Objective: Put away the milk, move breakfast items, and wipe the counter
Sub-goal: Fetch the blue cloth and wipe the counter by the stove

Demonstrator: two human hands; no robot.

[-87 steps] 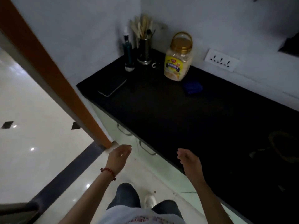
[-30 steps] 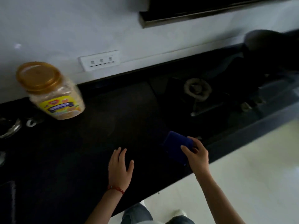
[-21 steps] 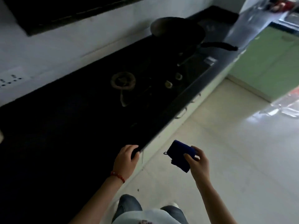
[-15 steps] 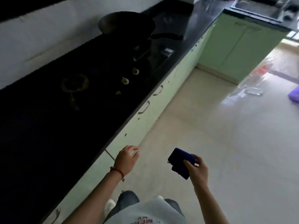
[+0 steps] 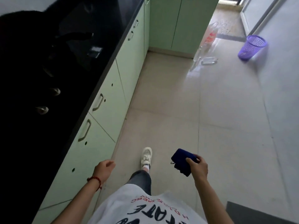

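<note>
My right hand (image 5: 198, 167) grips a folded dark blue cloth (image 5: 181, 161) over the floor, away from the counter. My left hand (image 5: 104, 168) hangs loosely curled with nothing in it, beside the green cabinet fronts (image 5: 103, 101). The black counter (image 5: 68, 65) runs along the left, with stove knobs (image 5: 42, 109) and a dark pan (image 5: 29, 29) on it. No milk is in view.
Pale tiled floor (image 5: 202, 110) stretches ahead. A purple mesh bin (image 5: 251, 46) stands at the far right by the wall. A plastic bag and a clear bottle (image 5: 208, 60) lie on the floor near the far green cabinets (image 5: 174, 21). My white shoe (image 5: 146, 156) is stepping forward.
My right hand picked the blue cloth off the counter and carried it away. My view turned right along the counter toward the far kitchen end, and my left hand left the counter edge.
</note>
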